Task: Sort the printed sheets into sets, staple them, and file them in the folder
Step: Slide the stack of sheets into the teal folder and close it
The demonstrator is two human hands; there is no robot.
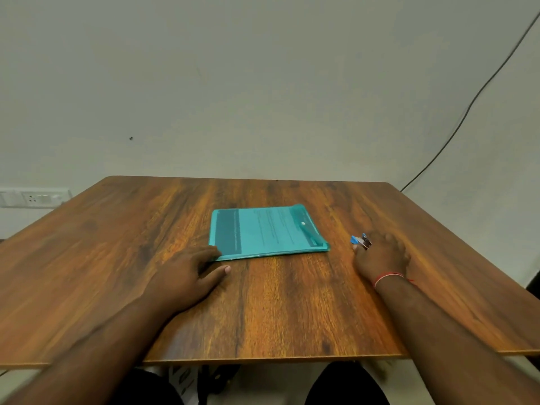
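Folder (263,232), teal and see-through, lies flat near the table (277,311) centre, flap side toward 3 o'clock, its snap button (303,223) apparently pressed down. Printed sheets (274,229) show through the cover, so the papers sit inside; judged: filing done or nearly done. Left hand (187,267) rests flat on the wood at the folder's 7 o'clock corner, fingers straight and relaxed, fingertips touching that corner, holding nothing; probably steadying or squaring the folder. Stapler (361,242), blue and metal, sits at 3 o'clock from the folder, well apart from it. Right hand (382,255) lies over its rear half, likely picking it up or setting it aside. Only the stapler's nose sticks out at the hand's 10 o'clock. The fingers are smeared by motion blur, so I cannot tell whether they clasp the stapler or merely cover it. Also unreadable: the text on the sheets, how many sets there are, and any staples. A dark band at the folder's 9 o'clock side is unidentified. Red thread (388,277) circles the right wrist.
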